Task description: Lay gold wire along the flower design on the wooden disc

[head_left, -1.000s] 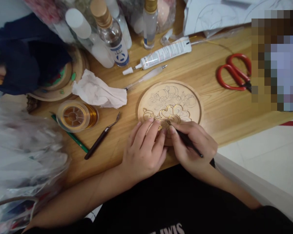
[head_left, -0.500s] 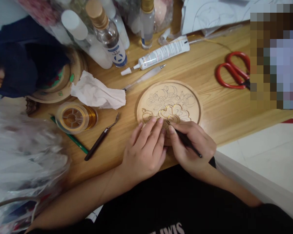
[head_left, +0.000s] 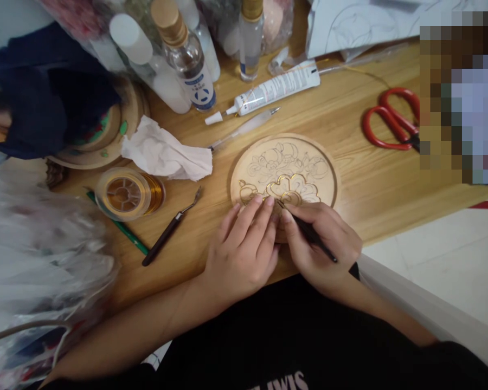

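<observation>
A round wooden plate (head_left: 264, 149) with a raised rim lies on the table, pencilled with flowers. Gold wire (head_left: 296, 177) follows some of the flower outlines near its middle. My left hand (head_left: 246, 244) rests on the plate's near left part, fingers stretched out over the drawing. Close beside it, my right hand (head_left: 325, 238) is closed round slim black tweezers (head_left: 315, 238), their tips down at the gold outline by my left fingertips. My hands hide the plate's near edge, and whatever is at the tips is too small to make out.
Left of the plate are a spool of gold wire (head_left: 124, 195), a green pencil (head_left: 132, 236), a dark-handled palette knife (head_left: 162, 238) and crumpled tissue (head_left: 166, 151). Beyond lie a glue tube (head_left: 278, 89), a pen (head_left: 248, 127) and bottles (head_left: 199, 81). Red-handled scissors (head_left: 390, 122) lie right.
The view has shifted slightly, so things on the table appear a little further right. Both hands keep nearly the same pose on the plate, and the tweezers stay at the same spot.
</observation>
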Available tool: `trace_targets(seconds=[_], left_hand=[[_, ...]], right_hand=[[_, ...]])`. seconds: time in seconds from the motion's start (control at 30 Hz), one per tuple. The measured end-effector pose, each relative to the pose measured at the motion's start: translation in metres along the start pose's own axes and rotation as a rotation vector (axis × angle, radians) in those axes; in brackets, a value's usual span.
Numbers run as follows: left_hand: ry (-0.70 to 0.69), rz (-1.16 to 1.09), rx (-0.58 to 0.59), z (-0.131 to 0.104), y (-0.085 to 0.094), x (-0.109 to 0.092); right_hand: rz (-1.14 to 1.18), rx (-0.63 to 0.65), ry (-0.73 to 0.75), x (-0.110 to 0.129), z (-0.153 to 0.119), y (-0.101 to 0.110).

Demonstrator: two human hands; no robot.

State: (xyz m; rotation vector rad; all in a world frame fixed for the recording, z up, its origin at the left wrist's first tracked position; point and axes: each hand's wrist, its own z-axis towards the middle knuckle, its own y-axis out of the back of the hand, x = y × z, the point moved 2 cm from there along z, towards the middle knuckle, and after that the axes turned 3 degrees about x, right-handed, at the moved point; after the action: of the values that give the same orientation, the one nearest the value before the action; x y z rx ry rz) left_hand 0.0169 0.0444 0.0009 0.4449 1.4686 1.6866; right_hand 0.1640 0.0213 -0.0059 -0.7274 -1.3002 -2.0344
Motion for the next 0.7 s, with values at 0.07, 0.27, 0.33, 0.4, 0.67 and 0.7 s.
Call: trace_targets(seconds=[0.07,0.27,0.33,0.4,0.67,0.7], left_hand=[[-0.004,0.001,0.001,-0.0002,0.0003,0.0001],[0.012,-0.019,0.008,-0.0009,-0.0007,-0.0009],[0.013,-0.017,0.008,-0.0008,-0.001,-0.0011],[0.005,-0.011,0.008,-0.0007,-0.0011,-0.0011],[0.008,-0.013,-0.007,-0.0006,-0.0007,-0.0008],[0.012,-0.016,-0.005,-0.0006,-0.0007,-0.0009]], right_hand=[[-0.01,0.003,-0.006,0.0008,-0.0005,-0.0005],[-0.033,-0.011,-0.027,0.0023,-0.0029,-0.003],[-0.02,-0.016,-0.021,0.0018,-0.0032,-0.0032],[-0.008,-0.012,-0.008,0.0013,-0.0027,-0.0025],[-0.062,0.008,-0.008,0.0041,0.0024,0.0041],[-0.067,0.007,-0.005,0.0045,0.0027,0.0047]])
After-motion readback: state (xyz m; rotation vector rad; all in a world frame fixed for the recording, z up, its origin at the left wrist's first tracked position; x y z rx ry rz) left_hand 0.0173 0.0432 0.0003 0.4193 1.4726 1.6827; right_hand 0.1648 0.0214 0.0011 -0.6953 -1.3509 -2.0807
